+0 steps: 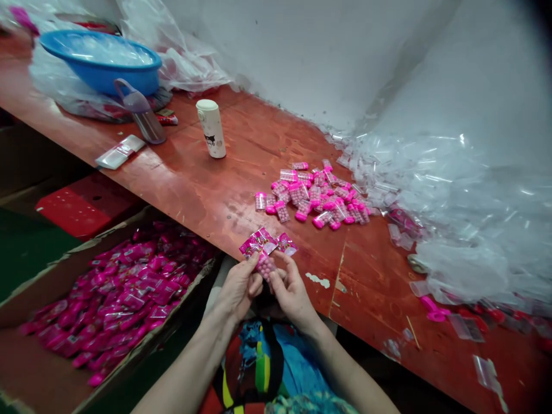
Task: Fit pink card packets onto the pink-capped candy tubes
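Between my two hands, near the table's front edge, is a small clear container of pink beads (265,265). My left hand (244,284) pinches its left side with thumb and fingers. On the other side, my right hand (288,286) has its thumb and fingers closed on the container's lower right. Just beyond my fingertips lie pink printed packets (260,241) on the table. Farther back sits a pile of similar bead containers (317,194) with bright pink caps.
A cardboard box (129,359) full of pink packed items stands at lower left, beside a red stool (88,204). On the reddish table (181,184) are a white tumbler (211,129), a bottle (144,118) and a blue basin (103,63). Clear plastic bags (466,230) heap up at right.
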`<state>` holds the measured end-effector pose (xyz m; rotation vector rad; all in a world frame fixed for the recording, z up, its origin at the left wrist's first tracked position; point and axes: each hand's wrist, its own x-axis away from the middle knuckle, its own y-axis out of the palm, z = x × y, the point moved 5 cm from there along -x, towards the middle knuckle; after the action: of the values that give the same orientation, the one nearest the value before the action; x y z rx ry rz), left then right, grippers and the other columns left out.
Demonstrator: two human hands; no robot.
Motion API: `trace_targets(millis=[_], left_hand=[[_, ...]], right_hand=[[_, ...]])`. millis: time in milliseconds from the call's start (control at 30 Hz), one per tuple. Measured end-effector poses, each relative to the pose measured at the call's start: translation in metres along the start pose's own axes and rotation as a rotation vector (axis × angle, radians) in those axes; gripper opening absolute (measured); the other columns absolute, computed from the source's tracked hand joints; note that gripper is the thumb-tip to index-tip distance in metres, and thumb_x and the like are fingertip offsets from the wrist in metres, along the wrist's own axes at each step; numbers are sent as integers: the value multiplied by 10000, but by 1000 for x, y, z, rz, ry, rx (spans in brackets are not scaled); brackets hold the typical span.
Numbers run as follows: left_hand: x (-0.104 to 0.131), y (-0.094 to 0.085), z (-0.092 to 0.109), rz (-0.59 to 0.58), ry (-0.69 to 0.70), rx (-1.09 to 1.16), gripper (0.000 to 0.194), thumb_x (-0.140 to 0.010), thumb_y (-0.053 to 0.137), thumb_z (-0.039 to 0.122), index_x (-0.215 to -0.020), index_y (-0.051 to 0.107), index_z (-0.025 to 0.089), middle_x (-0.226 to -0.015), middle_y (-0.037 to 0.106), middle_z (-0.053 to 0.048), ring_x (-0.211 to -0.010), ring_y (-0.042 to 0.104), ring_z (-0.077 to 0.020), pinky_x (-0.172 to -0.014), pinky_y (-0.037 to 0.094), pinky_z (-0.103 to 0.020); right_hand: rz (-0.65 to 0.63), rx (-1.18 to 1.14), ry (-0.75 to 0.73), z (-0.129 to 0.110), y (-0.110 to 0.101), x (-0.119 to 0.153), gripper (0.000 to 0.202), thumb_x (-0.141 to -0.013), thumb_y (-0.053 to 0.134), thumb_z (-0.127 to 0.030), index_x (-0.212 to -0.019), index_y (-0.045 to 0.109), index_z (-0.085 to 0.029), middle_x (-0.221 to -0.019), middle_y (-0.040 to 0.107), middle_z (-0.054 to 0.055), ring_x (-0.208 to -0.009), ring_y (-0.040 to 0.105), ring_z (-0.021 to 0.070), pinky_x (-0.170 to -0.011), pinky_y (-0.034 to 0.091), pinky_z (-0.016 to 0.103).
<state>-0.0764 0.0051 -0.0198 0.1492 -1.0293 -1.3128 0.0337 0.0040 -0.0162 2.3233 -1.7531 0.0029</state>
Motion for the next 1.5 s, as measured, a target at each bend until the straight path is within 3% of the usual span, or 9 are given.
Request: trace_targets(millis=[333, 433, 567, 733, 867, 1000, 1333, 1433, 1500], left_hand=[[-5, -4, -6, -78, 15, -39, 452, -769, 671, 556, -769, 636, 106, -384, 429, 69, -319, 275, -17, -375, 214, -168], [-6, -7, -3, -38, 46, -79, 381, -730, 748, 471, -713, 604, 119, -387, 406, 87, -319, 249, -3, -374, 194, -162], [-4, -7, -2, 51, 79, -68, 421, -687, 772, 499, -672, 584, 123, -396, 421, 79, -332, 267, -2, -373, 171, -160], [-2, -4, -9, -42, 2, -110, 394, -761, 706, 491, -732, 623, 107, -440, 495, 45, -322, 254, 1, -373, 153, -172], [5, -4, -14, -142, -12, -124, 367, -834, 629, 475, -744, 628, 119, -498, 548, 20, -334, 306, -13, -395, 223, -178], [9, -2, -13, -226, -33, -167, 346, -860, 608, 447, -753, 643, 120, -483, 545, 12, -368, 390, -41, -441, 298, -185], [7, 9, -12, -78, -21, -175, 452, -771, 677, 530, -629, 598, 109, -434, 523, 0, -310, 265, -7, -371, 158, -182], [11, -15, -2, 7, -3, -179, 400, -765, 707, 484, -678, 612, 106, -455, 528, 10, -329, 259, -10, -367, 173, -173], [13, -56, 20, 145, 74, -134, 322, -794, 695, 430, -759, 621, 119, -525, 577, 11, -348, 242, -11, -360, 192, -164]], right_hand=[[-54, -153, 133, 1, 8, -4, 450, -923, 511, -442, -1313, 375, -264, -602, 492, -83, -392, 328, 60, -373, 292, 163], [-5, 187, -77, -2, 5, -1, 436, -933, 508, -350, -1348, 406, -261, -832, 646, 18, -635, 597, 137, -606, 505, 267], [8, 401, -245, -5, 8, 2, 438, -906, 538, -299, -1336, 465, -258, -1171, 640, 97, -986, 645, 232, -868, 509, 383], [-17, -177, 121, 10, 10, -5, 416, -933, 512, -386, -1311, 380, -275, -621, 537, -75, -382, 372, 62, -389, 366, 169], [-86, -458, 233, 6, 11, -9, 424, -913, 545, -414, -1265, 366, -258, -578, 513, -99, -346, 208, 29, -329, 240, 127], [-121, -387, 166, 0, 4, -12, 465, -894, 588, -397, -1277, 369, -252, -561, 521, -104, -333, 243, 31, -320, 257, 130], [-110, -126, 151, 11, 7, -12, 537, -874, 594, -448, -1310, 375, -225, -487, 488, -128, -304, 309, 51, -313, 252, 144], [-164, 19, 123, 16, 9, -11, 501, -907, 545, -443, -1327, 373, -229, -532, 512, -107, -361, 383, 72, -376, 305, 171], [-175, 291, 10, 10, 1, -14, 419, -932, 517, -407, -1306, 442, -234, -607, 559, -62, -487, 494, 109, -491, 394, 222]])
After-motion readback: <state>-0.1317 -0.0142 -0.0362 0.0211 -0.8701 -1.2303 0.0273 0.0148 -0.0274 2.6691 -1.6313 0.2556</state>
